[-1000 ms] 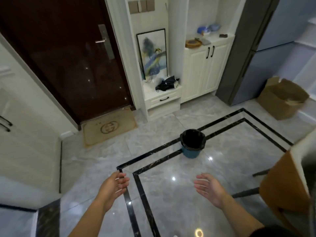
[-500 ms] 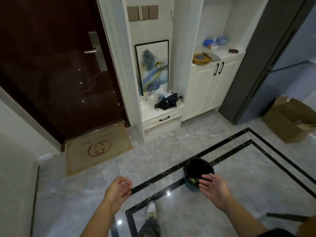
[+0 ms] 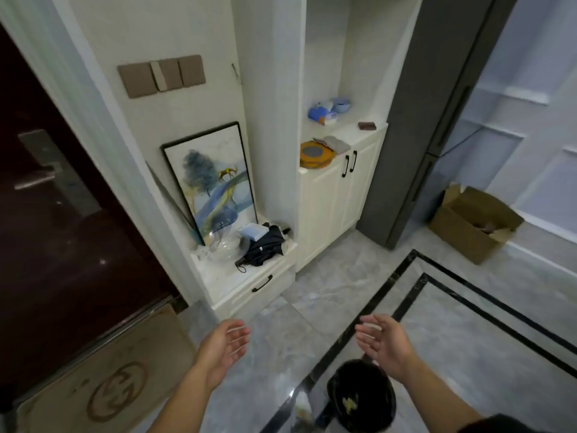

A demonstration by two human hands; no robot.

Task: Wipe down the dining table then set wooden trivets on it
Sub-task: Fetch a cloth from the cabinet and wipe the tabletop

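Disc, round and orange-brown with a grey centre [image 3: 317, 154], flat on the counter of a white two-door cabinet [image 3: 331, 195] at 12 o'clock, by the counter's front corner. Grey cloth [image 3: 337, 143] just beside it toward 1 o'clock; cannot tell whether touching. Farther back on the same counter, blue bowls and packets [image 3: 327, 110]; off toward 2 o'clock, a small dark brown block [image 3: 367, 125].

Left hand [image 3: 223, 348] at 7 o'clock, wide and relaxed, palm turned inward, holding nothing. Right hand [image 3: 385, 345] at 5 o'clock, likewise spread loosely, palm facing the left one, empty, just above the rim of a black-lined bin [image 3: 362, 398] at 6 o'clock with pale scraps inside.

At 10 o'clock of the cabinet, a low niche: framed picture [image 3: 212, 182] leaning against the wall, folded black umbrella [image 3: 265, 248] and clear plastic bag [image 3: 221, 245] at its foot, drawer [image 3: 259, 285] with a black handle beneath. Brown switch panel [image 3: 162, 75] at 11 o'clock. Dark door [image 3: 62, 229] at 9 o'clock, doormat [image 3: 103, 382] at 8 o'clock. Tall grey fridge [image 3: 415, 135] at 2 o'clock, open cardboard box [image 3: 471, 223] at 3 o'clock on grey marble floor [image 3: 343, 292] with black inlay lines.
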